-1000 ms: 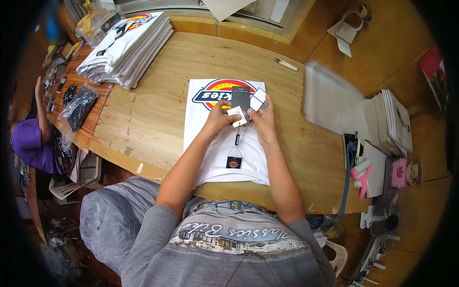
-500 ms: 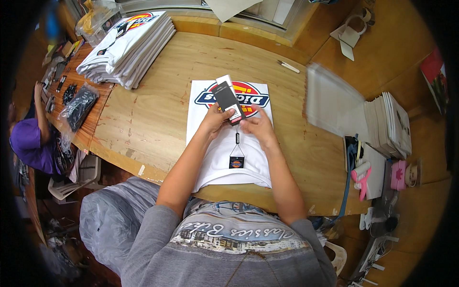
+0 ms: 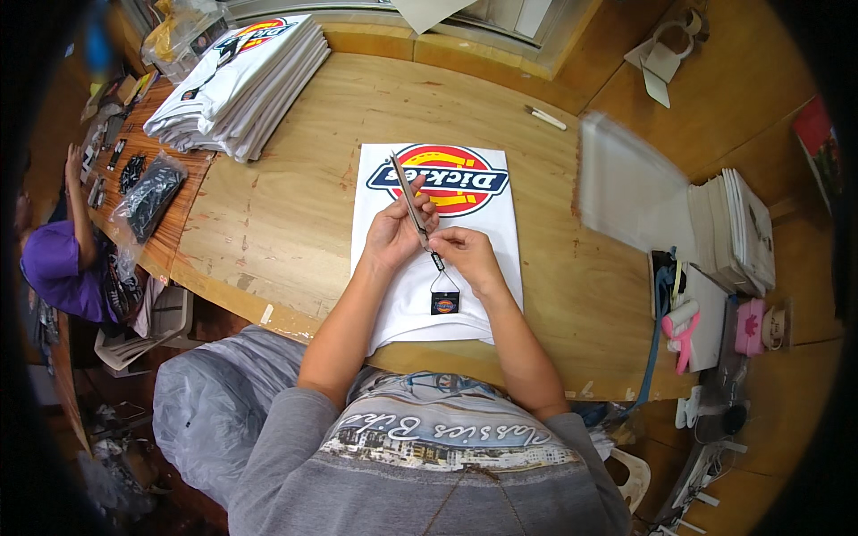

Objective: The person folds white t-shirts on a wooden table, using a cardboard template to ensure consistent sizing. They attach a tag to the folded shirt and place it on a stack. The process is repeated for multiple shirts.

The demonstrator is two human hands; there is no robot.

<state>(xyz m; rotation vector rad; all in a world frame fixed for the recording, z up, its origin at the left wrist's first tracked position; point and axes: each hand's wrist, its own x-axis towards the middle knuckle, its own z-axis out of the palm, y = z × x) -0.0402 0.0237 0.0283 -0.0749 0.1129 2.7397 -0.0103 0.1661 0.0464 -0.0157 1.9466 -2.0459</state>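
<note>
A folded white T-shirt with a large red, yellow and blue printed logo lies in front of me on the wooden table. Over it, my left hand holds a stack of hang tags, turned nearly edge-on. My right hand pinches the lower end of the tags, where their black cord begins. From there the looped cord runs to a small black label lying on the shirt near its neck edge. What exactly sits between the right fingertips is hidden.
A tall pile of folded white shirts stands at the back left, near a plastic bag of black items. At right are a clear plastic stack, white packs and a pink-handled roller. A person in a purple cap works at far left.
The hang tags have turned from flat-facing to nearly edge-on in my left hand. My right hand has moved slightly down and now pinches at their lower end.
</note>
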